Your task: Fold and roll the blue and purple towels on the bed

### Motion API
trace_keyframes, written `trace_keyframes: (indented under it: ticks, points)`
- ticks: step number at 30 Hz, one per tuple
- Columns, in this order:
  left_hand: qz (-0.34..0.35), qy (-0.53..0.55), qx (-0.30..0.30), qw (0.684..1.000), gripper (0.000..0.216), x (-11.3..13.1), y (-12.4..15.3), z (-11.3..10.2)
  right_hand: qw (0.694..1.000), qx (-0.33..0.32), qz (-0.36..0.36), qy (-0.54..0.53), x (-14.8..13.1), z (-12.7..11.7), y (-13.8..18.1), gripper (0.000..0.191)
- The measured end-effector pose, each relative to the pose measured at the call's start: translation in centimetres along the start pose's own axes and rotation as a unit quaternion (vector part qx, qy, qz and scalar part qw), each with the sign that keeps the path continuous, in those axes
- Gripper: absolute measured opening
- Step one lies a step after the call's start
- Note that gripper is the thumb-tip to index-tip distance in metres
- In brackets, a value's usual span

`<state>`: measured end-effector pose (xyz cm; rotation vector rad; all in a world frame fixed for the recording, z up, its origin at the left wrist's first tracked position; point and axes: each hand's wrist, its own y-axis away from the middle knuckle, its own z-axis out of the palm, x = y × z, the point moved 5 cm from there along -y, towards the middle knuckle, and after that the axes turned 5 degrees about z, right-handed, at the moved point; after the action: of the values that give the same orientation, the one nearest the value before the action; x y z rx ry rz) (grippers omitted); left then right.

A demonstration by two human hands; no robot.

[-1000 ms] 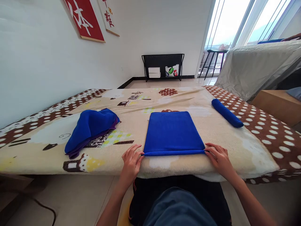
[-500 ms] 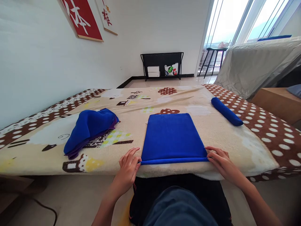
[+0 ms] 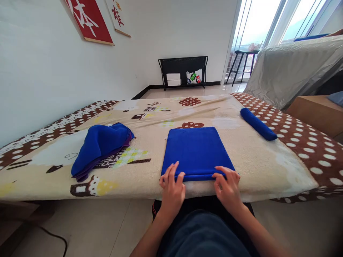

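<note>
A flat, four-sided blue fabric cloth (image 3: 198,150) lies at the lower centre of the frame on a cream patterned blanket (image 3: 150,137). The left hand (image 3: 173,184) and right hand (image 3: 227,184) rest at its narrow rolled near edge (image 3: 199,177), fingers curled and parted; whether they pinch it cannot be determined. Uneven hand pressure may skew the roll; loose contact may let it unwind. The roll's long axis runs left to right, nearly level; the flat portion extends toward the top of the frame.
</note>
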<state>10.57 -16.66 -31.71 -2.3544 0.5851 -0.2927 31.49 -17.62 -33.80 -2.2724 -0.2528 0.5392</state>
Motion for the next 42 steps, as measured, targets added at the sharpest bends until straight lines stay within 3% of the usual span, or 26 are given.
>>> trace_keyframes:
  ticks: [3,6,11,16,20,27,29,31,34,38,42]
  points:
    - [0.061,0.060,0.026,0.996,0.031,2.7,-0.1,1.5,0.995,-0.037,-0.059,-0.069,-3.3,2.0,0.4,0.024]
    - [0.096,0.102,0.043,0.989,0.032,2.8,0.4,2.3,0.990,-0.050,-0.092,-0.098,-3.5,2.6,0.8,0.031]
    - [0.139,0.136,0.029,0.980,0.048,-1.3,2.8,1.5,0.977,-0.086,-0.136,-0.141,0.4,1.1,1.8,0.038]
    - [0.104,0.102,-0.014,0.989,0.049,-5.3,3.9,-0.3,0.989,-0.056,-0.061,-0.124,4.9,-1.2,2.2,0.032]
    - [0.097,0.102,-0.082,0.987,0.042,-6.0,3.3,-0.9,0.994,-0.076,-0.047,-0.068,6.5,-1.9,1.8,0.026]
    - [0.072,0.139,-0.110,0.982,0.026,-6.7,1.8,-1.5,0.993,-0.116,-0.012,-0.024,7.9,-1.9,0.6,0.020]
    - [0.057,0.122,-0.117,0.984,0.027,-6.7,1.5,-1.4,0.995,-0.102,0.005,-0.011,7.5,-1.8,0.1,0.018]
    - [0.030,0.068,-0.103,0.992,0.030,-6.2,1.0,-1.3,0.998,-0.049,0.029,0.021,6.3,-1.7,-0.4,0.016]
    - [0.009,-0.006,-0.058,0.998,0.037,-3.6,0.1,-0.8,0.999,0.017,0.019,0.032,2.6,-0.6,-0.7,0.023]
    - [0.059,0.045,-0.048,0.996,0.036,1.4,-1.2,1.4,0.996,-0.004,-0.051,-0.069,-2.8,2.0,-0.8,0.023]
    - [0.077,0.118,-0.035,0.990,0.029,2.8,-1.8,3.1,0.992,-0.013,-0.058,-0.112,-3.3,3.0,-1.0,0.024]
